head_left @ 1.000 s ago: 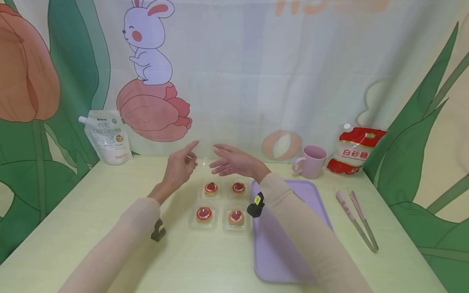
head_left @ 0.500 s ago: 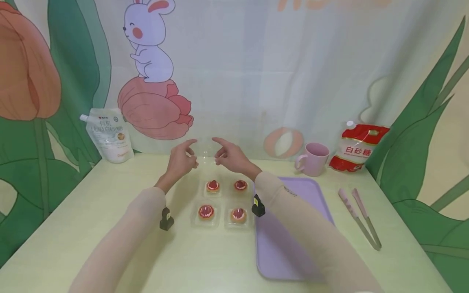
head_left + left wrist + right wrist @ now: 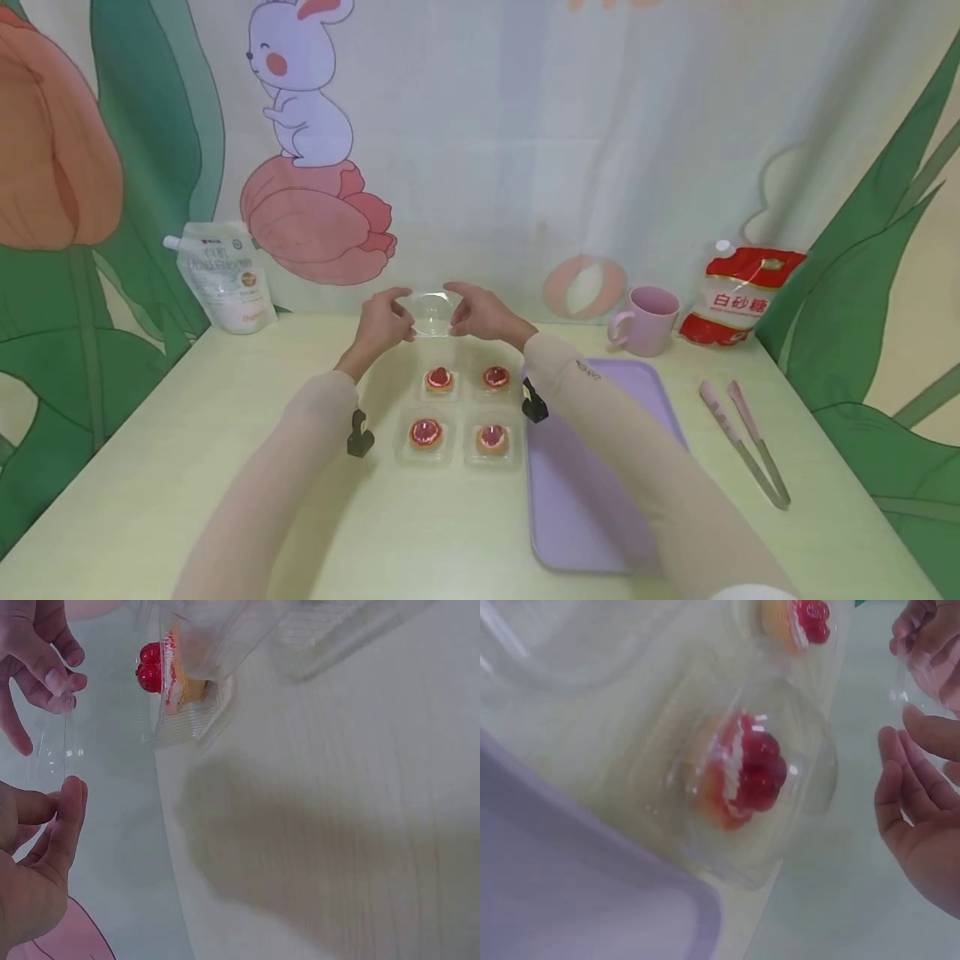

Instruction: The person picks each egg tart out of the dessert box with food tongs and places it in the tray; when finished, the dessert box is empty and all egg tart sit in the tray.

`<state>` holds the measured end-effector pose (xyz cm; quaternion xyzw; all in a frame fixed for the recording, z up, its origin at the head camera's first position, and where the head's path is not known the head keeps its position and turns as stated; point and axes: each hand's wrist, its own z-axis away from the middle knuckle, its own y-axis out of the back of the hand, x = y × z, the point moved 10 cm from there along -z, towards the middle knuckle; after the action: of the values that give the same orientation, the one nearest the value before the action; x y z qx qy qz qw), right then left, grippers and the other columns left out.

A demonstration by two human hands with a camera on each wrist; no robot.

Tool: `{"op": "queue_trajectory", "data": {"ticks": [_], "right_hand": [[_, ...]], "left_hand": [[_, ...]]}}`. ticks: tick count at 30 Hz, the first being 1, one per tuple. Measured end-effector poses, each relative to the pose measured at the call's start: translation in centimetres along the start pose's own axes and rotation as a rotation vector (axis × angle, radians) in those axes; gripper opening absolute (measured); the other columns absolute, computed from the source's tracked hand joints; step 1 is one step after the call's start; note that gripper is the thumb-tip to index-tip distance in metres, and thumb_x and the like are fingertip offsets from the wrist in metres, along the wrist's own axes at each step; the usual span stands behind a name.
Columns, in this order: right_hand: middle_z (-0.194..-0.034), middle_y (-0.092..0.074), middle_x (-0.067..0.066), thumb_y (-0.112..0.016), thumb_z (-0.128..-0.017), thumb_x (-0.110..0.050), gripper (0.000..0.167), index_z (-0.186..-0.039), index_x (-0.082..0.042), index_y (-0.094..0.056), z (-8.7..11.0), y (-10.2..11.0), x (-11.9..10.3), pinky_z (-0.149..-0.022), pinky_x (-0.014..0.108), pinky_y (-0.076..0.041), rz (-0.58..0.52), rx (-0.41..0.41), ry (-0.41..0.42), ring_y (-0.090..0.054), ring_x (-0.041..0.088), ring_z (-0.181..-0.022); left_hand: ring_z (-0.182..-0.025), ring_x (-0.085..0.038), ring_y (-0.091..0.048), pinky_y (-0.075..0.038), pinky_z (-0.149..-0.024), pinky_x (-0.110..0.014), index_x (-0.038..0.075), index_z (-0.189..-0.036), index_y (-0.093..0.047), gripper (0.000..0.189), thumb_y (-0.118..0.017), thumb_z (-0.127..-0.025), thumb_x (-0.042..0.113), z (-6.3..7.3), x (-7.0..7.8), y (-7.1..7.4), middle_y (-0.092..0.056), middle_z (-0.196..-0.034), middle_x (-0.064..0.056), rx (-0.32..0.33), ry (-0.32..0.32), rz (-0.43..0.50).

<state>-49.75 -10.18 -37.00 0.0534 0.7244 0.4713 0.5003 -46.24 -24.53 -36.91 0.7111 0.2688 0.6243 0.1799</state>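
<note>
Both hands hold a clear plastic dome lid (image 3: 432,314) by its sides, raised above the far edge of the table. My left hand (image 3: 382,318) pinches its left rim between thumb and fingers; my right hand (image 3: 489,313) pinches the right rim. In the left wrist view the thin lid (image 3: 52,754) spans the gap between the fingertips. Below the hands sit several small red-topped tarts in clear square containers, two rows deep: back left tart (image 3: 439,381), back right tart (image 3: 497,378), front left tart (image 3: 425,433), front right tart (image 3: 492,439). A clear dome covers the nearest tart (image 3: 742,772) in the right wrist view.
A lilac tray (image 3: 570,517) lies right of the containers, partly under the right forearm. Farther right are metal tongs (image 3: 746,446) with pink handles. A pink mug (image 3: 649,321) and a red sugar bag (image 3: 742,296) stand behind; a white pouch (image 3: 225,279) stands back left.
The hands have come to the lid's two sides, and their fingers have closed on its rim. The lid has risen and tilted, showing its round dome. The tarts stay in place.
</note>
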Motion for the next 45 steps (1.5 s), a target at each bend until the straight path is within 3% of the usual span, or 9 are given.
{"op": "queue_trajectory", "data": {"ticks": [4,8,13,18,27,34,40,45], "right_hand": [[-0.098,-0.072,0.017,-0.072,-0.085,0.001,0.081,-0.155,-0.009,-0.033,-0.4,-0.5,0.7,-0.085,0.032,-0.055,-0.037,-0.052,-0.016,-0.068,0.024,-0.09],[-0.099,-0.072,0.018,-0.07,-0.086,0.002,0.08,-0.156,-0.009,-0.031,-0.7,-0.8,1.5,-0.085,0.032,-0.055,-0.058,-0.082,-0.031,-0.067,0.023,-0.09],[-0.101,-0.071,0.017,-0.068,-0.087,0.002,0.08,-0.156,-0.011,-0.031,-0.8,-1.0,2.5,-0.078,0.029,-0.054,-0.041,-0.093,-0.085,-0.067,0.022,-0.087],[-0.099,-0.071,0.018,-0.066,-0.088,0.002,0.079,-0.157,-0.009,-0.029,-0.5,-1.6,2.6,-0.074,0.027,-0.052,0.011,-0.126,-0.133,-0.066,0.022,-0.085],[-0.121,-0.064,0.021,-0.067,-0.09,-0.002,0.078,-0.157,-0.007,-0.026,-0.3,-2.3,2.9,-0.092,0.035,-0.053,0.12,-0.173,-0.187,-0.063,0.03,-0.109],[-0.128,-0.062,0.021,-0.067,-0.092,-0.006,0.079,-0.158,-0.006,-0.024,-0.8,-2.5,3.2,-0.102,0.038,-0.049,0.161,-0.205,-0.204,-0.06,0.031,-0.118],[-0.133,-0.06,0.02,-0.067,-0.092,-0.01,0.076,-0.156,-0.003,-0.026,-0.8,-2.9,3.5,-0.107,0.038,-0.047,0.217,-0.229,-0.225,-0.059,0.031,-0.123],[-0.138,-0.058,0.02,-0.066,-0.095,-0.014,0.076,-0.157,-0.002,-0.024,-1.3,-3.6,3.9,-0.11,0.037,-0.044,0.256,-0.257,-0.239,-0.056,0.029,-0.129]], "left_hand": [[-0.06,-0.012,-0.067,-0.062,-0.071,-0.038,-0.001,-0.14,-0.052,0.052,-0.062,-0.089,-0.006,-0.3,-0.8,-0.4,-0.068,-0.096,-0.025,0.007,0.025,0.015],[-0.063,-0.016,-0.07,-0.061,-0.074,-0.04,-0.002,-0.138,-0.055,0.049,-0.063,-0.089,-0.005,-0.7,-1.6,-0.8,-0.069,-0.097,-0.026,0.008,0.047,0.031],[-0.075,-0.027,-0.075,-0.06,-0.082,-0.044,-0.001,-0.141,-0.052,0.053,-0.063,-0.089,-0.005,-1.2,-2.4,-1.8,-0.068,-0.103,-0.028,-0.045,0.091,0.057],[-0.071,-0.021,-0.073,-0.061,-0.078,-0.038,0.001,-0.143,-0.051,0.058,-0.067,-0.087,-0.004,-1.4,-3.0,-2.6,-0.068,-0.103,-0.027,-0.101,0.152,0.0],[-0.067,-0.015,-0.07,-0.06,-0.066,-0.025,0.003,-0.144,-0.05,0.057,-0.068,-0.089,-0.002,-2.0,-4.1,-4.0,-0.065,-0.116,-0.03,-0.15,0.257,-0.043],[-0.068,-0.018,-0.072,-0.06,-0.067,-0.028,0.003,-0.142,-0.051,0.055,-0.067,-0.09,0.001,-2.3,-4.3,-4.2,-0.071,-0.102,-0.025,-0.164,0.283,-0.116],[-0.067,-0.017,-0.071,-0.057,-0.066,-0.024,0.003,-0.141,-0.053,0.052,-0.066,-0.091,0.005,-2.4,-4.4,-4.3,-0.07,-0.099,-0.021,-0.195,0.287,-0.176],[-0.072,-0.021,-0.074,-0.057,-0.066,-0.024,0.002,-0.14,-0.054,0.051,-0.065,-0.089,0.003,-2.5,-4.9,-4.2,-0.071,-0.1,-0.022,-0.183,0.305,-0.193]]}}
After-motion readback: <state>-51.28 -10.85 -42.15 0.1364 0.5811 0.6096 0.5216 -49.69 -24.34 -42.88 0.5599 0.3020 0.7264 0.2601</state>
